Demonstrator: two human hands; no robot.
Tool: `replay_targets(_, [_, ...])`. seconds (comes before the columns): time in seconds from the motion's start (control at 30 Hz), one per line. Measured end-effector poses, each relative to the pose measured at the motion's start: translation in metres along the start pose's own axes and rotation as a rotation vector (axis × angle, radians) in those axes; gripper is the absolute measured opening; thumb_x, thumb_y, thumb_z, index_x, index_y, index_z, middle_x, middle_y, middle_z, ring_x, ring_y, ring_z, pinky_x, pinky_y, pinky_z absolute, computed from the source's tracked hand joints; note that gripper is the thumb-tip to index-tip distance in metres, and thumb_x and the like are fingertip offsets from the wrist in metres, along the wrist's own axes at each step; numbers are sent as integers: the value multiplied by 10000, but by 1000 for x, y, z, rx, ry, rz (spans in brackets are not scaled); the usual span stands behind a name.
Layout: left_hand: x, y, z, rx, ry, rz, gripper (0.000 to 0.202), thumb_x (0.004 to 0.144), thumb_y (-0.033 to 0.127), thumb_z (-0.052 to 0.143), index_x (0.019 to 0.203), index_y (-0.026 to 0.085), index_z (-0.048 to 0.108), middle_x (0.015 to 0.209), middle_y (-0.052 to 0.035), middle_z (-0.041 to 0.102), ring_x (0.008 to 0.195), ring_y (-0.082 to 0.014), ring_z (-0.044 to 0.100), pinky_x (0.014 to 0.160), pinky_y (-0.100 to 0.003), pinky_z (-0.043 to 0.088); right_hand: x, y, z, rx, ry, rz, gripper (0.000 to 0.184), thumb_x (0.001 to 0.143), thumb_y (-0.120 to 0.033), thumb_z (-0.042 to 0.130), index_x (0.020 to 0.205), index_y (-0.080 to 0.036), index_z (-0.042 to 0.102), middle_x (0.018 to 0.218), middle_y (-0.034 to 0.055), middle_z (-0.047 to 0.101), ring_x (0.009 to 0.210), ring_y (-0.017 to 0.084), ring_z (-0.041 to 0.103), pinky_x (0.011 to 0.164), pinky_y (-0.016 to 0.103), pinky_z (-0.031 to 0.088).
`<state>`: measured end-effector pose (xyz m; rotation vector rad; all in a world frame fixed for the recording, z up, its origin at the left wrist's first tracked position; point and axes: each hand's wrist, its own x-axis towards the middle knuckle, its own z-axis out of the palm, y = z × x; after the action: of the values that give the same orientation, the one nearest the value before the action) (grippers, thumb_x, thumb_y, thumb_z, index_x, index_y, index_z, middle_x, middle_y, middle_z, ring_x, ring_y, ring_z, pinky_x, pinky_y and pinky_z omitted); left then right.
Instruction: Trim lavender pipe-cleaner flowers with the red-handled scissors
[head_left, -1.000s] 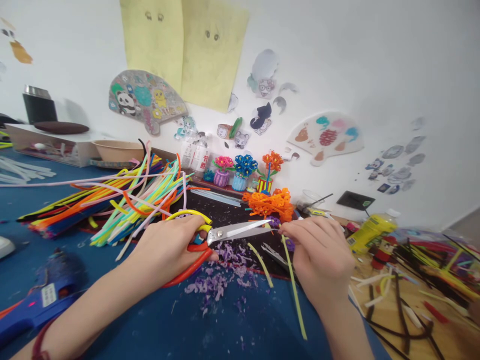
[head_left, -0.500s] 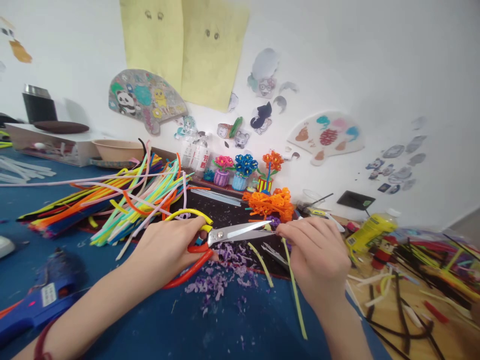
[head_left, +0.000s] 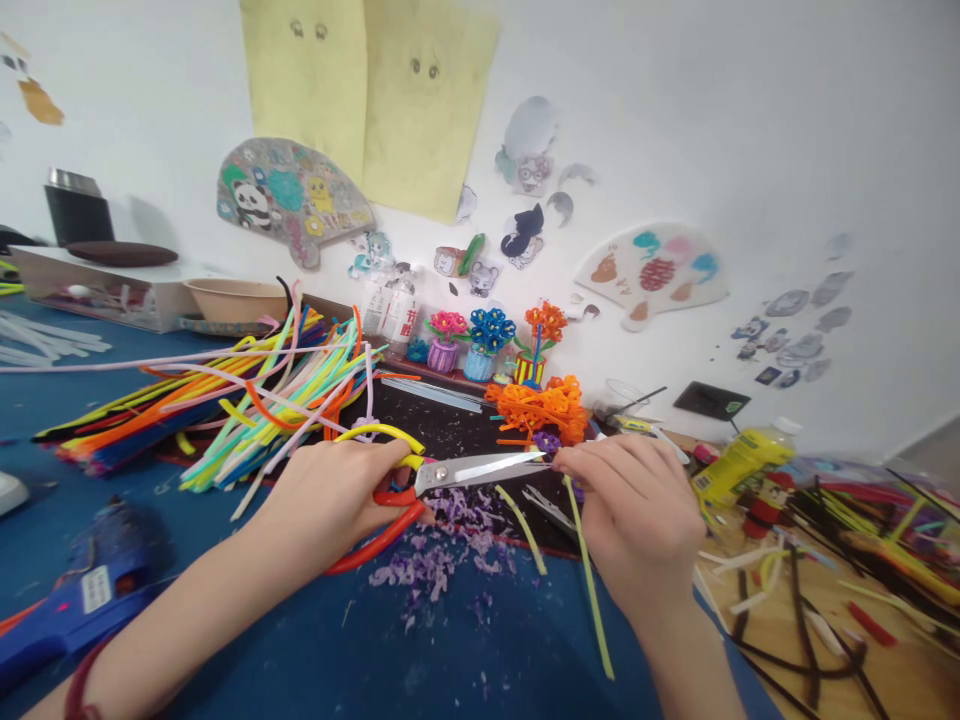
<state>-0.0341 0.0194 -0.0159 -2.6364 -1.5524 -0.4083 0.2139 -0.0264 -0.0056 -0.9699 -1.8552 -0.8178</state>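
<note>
My left hand (head_left: 337, 490) is closed around the yellow and red handles of a pair of scissors (head_left: 442, 475). The blades point right and lie almost together, their tips right by the fingertips of my right hand (head_left: 637, 510). Those fingers are pinched; what they hold is too small and too covered to make out. Just under them runs a pale green pipe cleaner (head_left: 590, 580); I cannot tell whether the fingers touch it. A shorter pale green piece (head_left: 523, 530) lies to its left. Purple fuzz clippings (head_left: 442, 560) are scattered below the scissors.
A bundle of coloured pipe cleaners (head_left: 262, 390) lies at left, behind a blue glue gun (head_left: 82, 600). Orange pipe-cleaner loops (head_left: 544, 408) and small potted craft flowers (head_left: 491, 335) stand toward the wall. At right are a yellow bottle (head_left: 742, 460) and loose dark strips (head_left: 810, 620).
The scissor blades have closed from a narrow gap to almost together, and the handles have drawn closer. Both hands have stayed nearly in place.
</note>
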Motion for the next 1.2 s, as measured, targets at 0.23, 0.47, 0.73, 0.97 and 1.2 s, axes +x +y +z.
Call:
replay_targets(0.23, [0, 0, -1, -19, -36, 0, 289, 766, 532, 552, 748, 245, 576, 696, 10, 682, 648, -209, 635, 512, -258, 237, 0, 0, 0, -3, -10, 10, 314, 819, 51, 429, 772, -187, 629, 707, 32, 701, 704, 182, 580, 708, 346, 409])
replay_targets(0.47, [1, -1, 1, -17, -45, -25, 330, 733, 573, 571, 715, 243, 577, 655, 6, 664, 620, -215, 620, 502, -258, 208, 1, 0, -1, -6, -18, 5, 305, 825, 55, 435, 764, -170, 632, 703, 45, 699, 694, 184, 567, 691, 352, 404])
replay_targets(0.73, [1, -6, 3, 13, -37, -52, 339, 729, 566, 550, 657, 236, 581, 625, -23, 638, 577, -217, 588, 506, -268, 179, -1, 2, -2, -15, -46, -6, 303, 822, 60, 428, 773, -162, 628, 710, 51, 697, 696, 188, 559, 691, 358, 397])
replay_targets(0.97, [4, -11, 9, -184, 99, -210, 311, 691, 547, 571, 655, 238, 564, 566, 5, 591, 556, -192, 544, 498, -250, 235, -3, 7, 0, -11, -93, 56, 268, 841, 31, 449, 794, -172, 617, 733, 44, 693, 718, 190, 559, 710, 353, 385])
replay_targets(1.2, [6, -8, 9, -742, 135, -198, 369, 777, 560, 441, 763, 207, 549, 585, 26, 536, 525, -139, 479, 506, -248, 343, -9, 8, 10, 143, -276, 179, 225, 865, -40, 471, 750, -184, 601, 684, 12, 649, 665, 172, 522, 651, 309, 350])
